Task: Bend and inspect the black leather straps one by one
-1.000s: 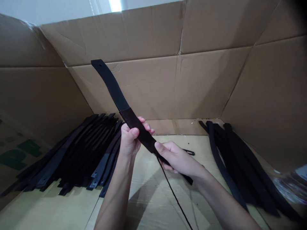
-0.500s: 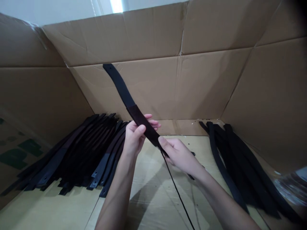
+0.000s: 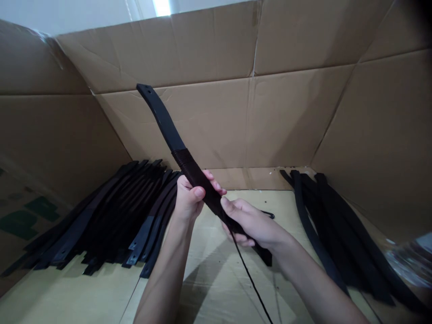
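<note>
A dark, curved flat strip (image 3: 164,124) with a hole near its upper end is held up at a slant in front of me. Dark brown cord (image 3: 191,167) is wound tightly round its middle. My left hand (image 3: 195,194) grips the wound part, thumb on top and fingers behind. Lower down, my right hand (image 3: 248,222) is closed round the strip, its thumb pressing where the winding ends. From there a loose length of cord (image 3: 248,265) runs down to the bottom edge. The strip's lower end shows below my right hand.
Several similar strips with wound middles lie in a pile (image 3: 124,211) on the left. More dark strips (image 3: 332,225) lie on the right, near a clear plastic object (image 3: 411,261). Cardboard walls (image 3: 202,108) surround the pale tabletop (image 3: 209,279). A small dark hooked piece (image 3: 270,215) shows behind my right hand.
The strip has turned slightly, its upper end moving left and up. More of its lower end now shows beneath my right hand, which has shifted slightly down.
</note>
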Demonstrator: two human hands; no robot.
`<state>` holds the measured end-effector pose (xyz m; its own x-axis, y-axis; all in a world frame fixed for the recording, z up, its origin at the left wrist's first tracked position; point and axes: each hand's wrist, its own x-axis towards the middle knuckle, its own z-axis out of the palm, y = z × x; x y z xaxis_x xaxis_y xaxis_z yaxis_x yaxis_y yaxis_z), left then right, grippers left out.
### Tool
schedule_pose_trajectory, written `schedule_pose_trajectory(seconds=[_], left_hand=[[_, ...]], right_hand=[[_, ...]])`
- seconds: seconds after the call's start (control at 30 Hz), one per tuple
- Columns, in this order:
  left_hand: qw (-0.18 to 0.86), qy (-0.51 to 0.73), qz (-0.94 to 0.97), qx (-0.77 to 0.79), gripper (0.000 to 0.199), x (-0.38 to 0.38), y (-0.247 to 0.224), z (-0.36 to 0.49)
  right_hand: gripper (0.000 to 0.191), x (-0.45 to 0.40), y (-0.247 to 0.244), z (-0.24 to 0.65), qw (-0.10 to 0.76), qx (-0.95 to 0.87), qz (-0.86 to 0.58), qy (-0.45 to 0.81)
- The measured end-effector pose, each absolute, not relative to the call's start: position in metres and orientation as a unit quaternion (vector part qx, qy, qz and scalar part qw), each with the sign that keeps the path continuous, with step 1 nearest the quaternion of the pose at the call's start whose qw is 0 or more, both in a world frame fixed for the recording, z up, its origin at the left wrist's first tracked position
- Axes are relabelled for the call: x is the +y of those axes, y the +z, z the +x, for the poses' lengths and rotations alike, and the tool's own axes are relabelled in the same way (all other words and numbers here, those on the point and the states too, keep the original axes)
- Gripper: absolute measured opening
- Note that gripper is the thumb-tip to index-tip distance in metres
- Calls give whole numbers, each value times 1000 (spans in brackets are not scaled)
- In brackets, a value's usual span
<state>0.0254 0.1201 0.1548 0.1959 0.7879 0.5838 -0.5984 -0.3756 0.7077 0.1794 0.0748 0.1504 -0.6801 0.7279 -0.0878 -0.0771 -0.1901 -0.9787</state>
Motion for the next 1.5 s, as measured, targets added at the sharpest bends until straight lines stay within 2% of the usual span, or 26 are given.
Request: schedule_pose_trajectory(seconds=[0.1, 0.17, 0.23, 0.37, 0.47, 0.53, 0.73, 0.83, 0.93, 1.03, 1.23, 1.37, 1.5], left_hand=[[564, 620, 544, 53, 34, 119, 156, 26], [563, 617, 547, 50, 33, 120, 155, 26], [560, 612, 555, 67, 35, 122, 154, 26], [533, 590, 592, 128, 46, 129, 148, 25], [529, 580, 604, 142, 34, 131, 144, 23], [544, 571, 601, 130, 29, 130, 144, 22], [558, 565, 599, 108, 38, 123, 146, 24], [550, 584, 583, 125, 42, 120, 147, 28], [555, 588, 579, 108, 37, 120, 148, 30], [558, 563, 602, 98, 36, 123, 149, 28], [525, 478, 678, 187, 54, 123, 156, 25], [462, 470, 687, 307, 39, 112, 166, 32], [477, 420, 699, 326, 21, 107, 168, 34]], right_hand=[[64, 78, 148, 177, 254, -551, -253, 754], [64, 78, 148, 177, 266, -564, -263, 736], [62, 78, 150, 178, 308, -596, -307, 676], [59, 74, 152, 181, 409, -667, -414, 465], [57, 68, 155, 182, 428, -689, -452, 370], [58, 65, 159, 183, 408, -688, -441, 407], [62, 67, 161, 186, 316, -598, -335, 656], [63, 72, 156, 185, 296, -552, -304, 718], [64, 74, 153, 182, 289, -538, -304, 731], [63, 73, 155, 182, 351, -578, -353, 647], [58, 73, 158, 185, 454, -675, -441, 379], [53, 74, 157, 190, 436, -697, -521, 230], [52, 77, 158, 195, 411, -699, -564, 155]])
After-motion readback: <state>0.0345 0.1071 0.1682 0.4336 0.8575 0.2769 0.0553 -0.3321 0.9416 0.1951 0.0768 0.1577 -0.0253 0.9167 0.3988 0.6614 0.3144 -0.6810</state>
